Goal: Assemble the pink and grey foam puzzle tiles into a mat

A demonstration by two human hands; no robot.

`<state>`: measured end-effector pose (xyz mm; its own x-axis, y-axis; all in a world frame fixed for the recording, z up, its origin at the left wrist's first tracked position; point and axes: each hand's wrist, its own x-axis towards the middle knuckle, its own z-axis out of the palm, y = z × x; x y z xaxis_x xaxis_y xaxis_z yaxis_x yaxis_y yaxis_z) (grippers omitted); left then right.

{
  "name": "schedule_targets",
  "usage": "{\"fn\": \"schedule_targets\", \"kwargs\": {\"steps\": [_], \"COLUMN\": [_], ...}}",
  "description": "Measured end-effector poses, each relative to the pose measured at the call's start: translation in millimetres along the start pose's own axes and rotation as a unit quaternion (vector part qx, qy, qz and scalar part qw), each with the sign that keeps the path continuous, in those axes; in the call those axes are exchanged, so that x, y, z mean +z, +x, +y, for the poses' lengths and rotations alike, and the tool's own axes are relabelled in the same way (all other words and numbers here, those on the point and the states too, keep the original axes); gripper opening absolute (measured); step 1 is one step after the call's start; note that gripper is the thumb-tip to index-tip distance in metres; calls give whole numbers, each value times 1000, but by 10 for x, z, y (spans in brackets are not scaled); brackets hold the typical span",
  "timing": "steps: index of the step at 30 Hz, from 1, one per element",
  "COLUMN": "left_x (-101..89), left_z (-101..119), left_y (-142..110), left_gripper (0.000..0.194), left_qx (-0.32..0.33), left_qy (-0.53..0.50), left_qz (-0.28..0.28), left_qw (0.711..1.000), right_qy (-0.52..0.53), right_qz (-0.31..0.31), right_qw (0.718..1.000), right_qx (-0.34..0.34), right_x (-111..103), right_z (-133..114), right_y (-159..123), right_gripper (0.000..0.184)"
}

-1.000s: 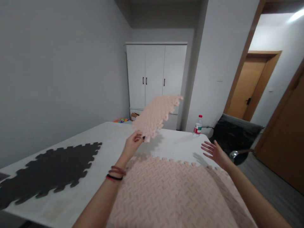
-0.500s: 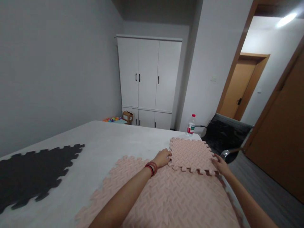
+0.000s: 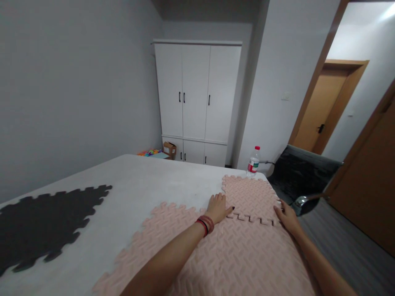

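A small pink foam mat tile (image 3: 247, 193) with toothed edges lies flat at the far right of the white table. Its near edge meets a larger pink foam mat (image 3: 243, 250), and dark zigzag gaps show along the seam. My left hand (image 3: 218, 207), with red and dark bands at its wrist, rests flat at the tile's near left corner, fingers apart and thumb by the seam. My right hand (image 3: 286, 216) holds the tile's right edge near the other end of the seam, thumb on top; its other fingers are partly hidden.
A dark grey foam mat (image 3: 46, 226) lies on the left of the white table (image 3: 148, 176). Behind the small tile stands a bottle with a red cap (image 3: 253, 161). A black chair (image 3: 305, 174) is close to the table's right edge. A white cabinet (image 3: 197, 90) stands at the back.
The small tile's near edge has gone down level with the larger mat's edge, where it overlapped before. My left hand has shifted nearer and flattened onto the seam. The view has turned slightly left.
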<state>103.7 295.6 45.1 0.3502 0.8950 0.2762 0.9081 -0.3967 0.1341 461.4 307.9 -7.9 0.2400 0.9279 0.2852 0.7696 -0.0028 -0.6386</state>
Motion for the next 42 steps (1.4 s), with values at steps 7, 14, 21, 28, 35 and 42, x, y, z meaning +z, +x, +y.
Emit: {"fn": "schedule_targets", "kwargs": {"steps": [7, 14, 21, 28, 35, 42], "left_x": [28, 74, 96, -99, -783, -1948], "left_z": [19, -24, -150, 30, -218, -2298], "left_y": [13, 4, 78, -37, -698, -2149], "left_gripper": [63, 47, 71, 72, 57, 42], "left_qx": [12, 131, 150, 103, 38, -284], "left_qy": [-3, -41, -62, -40, -27, 49], "left_qz": [-6, -92, -175, -128, -44, -16], "left_qw": [1000, 986, 971, 986, 998, 958], "right_qy": [-246, -312, -300, -367, -383, -303], "right_qz": [-36, -93, -201, -215, -86, -182], "right_qw": [968, 944, 931, 902, 914, 919], "right_qx": [-14, -45, -55, -71, -102, -175], "right_x": [44, 304, 585, 413, 331, 602], "right_z": [-83, -600, -928, -1127, -1471, -1855], "right_y": [-59, -44, -212, -337, -828, -959], "right_gripper": [60, 62, 90, 85, 62, 51]}}
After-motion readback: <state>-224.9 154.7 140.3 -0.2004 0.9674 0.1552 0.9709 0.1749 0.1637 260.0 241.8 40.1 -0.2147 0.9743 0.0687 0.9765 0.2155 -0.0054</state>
